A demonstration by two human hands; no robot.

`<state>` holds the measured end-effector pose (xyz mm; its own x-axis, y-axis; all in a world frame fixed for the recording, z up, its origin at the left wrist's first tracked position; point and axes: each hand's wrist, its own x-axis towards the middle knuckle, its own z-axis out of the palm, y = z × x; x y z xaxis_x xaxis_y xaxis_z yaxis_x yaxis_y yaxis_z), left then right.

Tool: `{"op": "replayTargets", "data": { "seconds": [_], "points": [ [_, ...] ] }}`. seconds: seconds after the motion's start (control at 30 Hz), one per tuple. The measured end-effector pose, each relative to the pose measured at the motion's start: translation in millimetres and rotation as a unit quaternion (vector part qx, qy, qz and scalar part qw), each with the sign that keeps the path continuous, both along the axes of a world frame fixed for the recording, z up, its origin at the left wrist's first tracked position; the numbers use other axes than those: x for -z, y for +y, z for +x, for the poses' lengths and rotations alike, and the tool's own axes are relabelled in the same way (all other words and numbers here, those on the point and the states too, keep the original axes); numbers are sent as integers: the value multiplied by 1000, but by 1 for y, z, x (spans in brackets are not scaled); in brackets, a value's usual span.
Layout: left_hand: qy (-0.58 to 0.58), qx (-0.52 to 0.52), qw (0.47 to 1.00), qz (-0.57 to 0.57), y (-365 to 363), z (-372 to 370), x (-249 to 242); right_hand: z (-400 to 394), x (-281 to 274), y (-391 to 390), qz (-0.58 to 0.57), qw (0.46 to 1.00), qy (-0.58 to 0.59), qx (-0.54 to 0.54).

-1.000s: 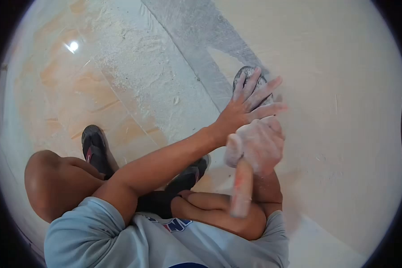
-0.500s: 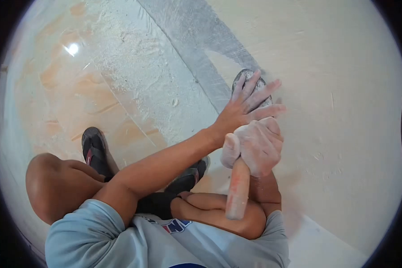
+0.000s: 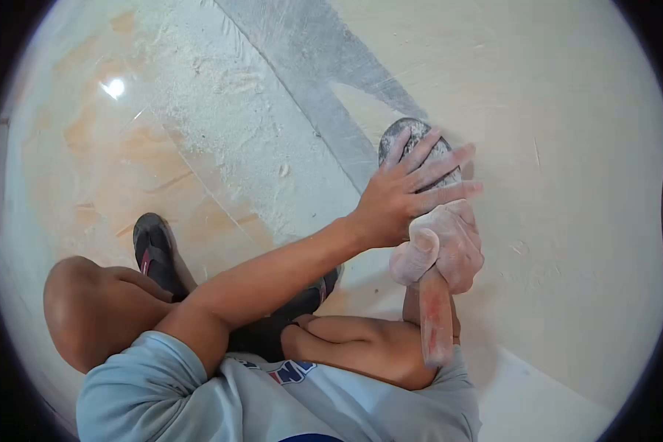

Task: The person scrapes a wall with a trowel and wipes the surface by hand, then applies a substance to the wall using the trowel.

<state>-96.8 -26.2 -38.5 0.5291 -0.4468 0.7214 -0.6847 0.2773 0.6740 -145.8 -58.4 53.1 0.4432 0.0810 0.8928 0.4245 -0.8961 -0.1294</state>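
Note:
My right hand [image 3: 453,239], coated in white dust, is wrapped round the wooden handle [image 3: 436,324] of a tool, whose reddish-marked end points down toward my body. The tool's dark, rounded head [image 3: 395,132], speckled with white, lies against a cream-coated surface [image 3: 567,147]. My left hand [image 3: 401,188] rests flat on that head with fingers spread, just beyond my right fist. The fingers hide part of the head, and the join between head and handle is covered by my hands.
A grey strip [image 3: 302,66] borders the cream coating. White powder and flakes [image 3: 236,110] cover the floor to the left, beside orange-brown patches [image 3: 136,147]. My left foot, in a dark sandal [image 3: 153,247], is below them; my bent knees are close under my arms.
Both hands and the tool have shifted slightly right and down. The handle's end has swung to the right, and more of the tool's head shows above my left fingers.

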Motion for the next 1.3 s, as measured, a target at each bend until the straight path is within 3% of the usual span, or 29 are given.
{"op": "replayTargets", "data": {
  "seconds": [0.1,0.17,0.27,0.47,0.57,0.63,0.73,0.83,0.9,0.97,1.3],
  "points": [
    [-14,-40,999,4,-7,9,15,4,17,-15,-18,998,41,-49],
    [0,-32,999,1,-8,1,15,0,21,-7,-2,998,62,-14],
    [23,12,1000,-7,5,-1,-7,0,13,5,67,994,-78,39],
    [21,-34,999,1,-3,9,12,0,14,-13,-2,995,97,-16],
    [26,2,1000,-6,3,1,-2,-1,7,-7,18,997,73,-4],
    [7,-41,999,-17,-4,10,12,9,12,-10,4,998,61,-18],
    [37,-54,998,-7,-2,16,26,20,28,-15,-9,992,116,-48],
    [33,-31,999,-22,-3,11,17,0,9,-8,24,988,150,-21],
    [26,-21,999,-6,2,10,7,2,9,-2,33,994,108,-6],
    [12,-32,999,-24,-1,18,21,5,7,-2,-3,985,170,-20],
    [5,-54,998,-14,1,29,26,12,19,-6,5,987,160,-17]
  ]
}}
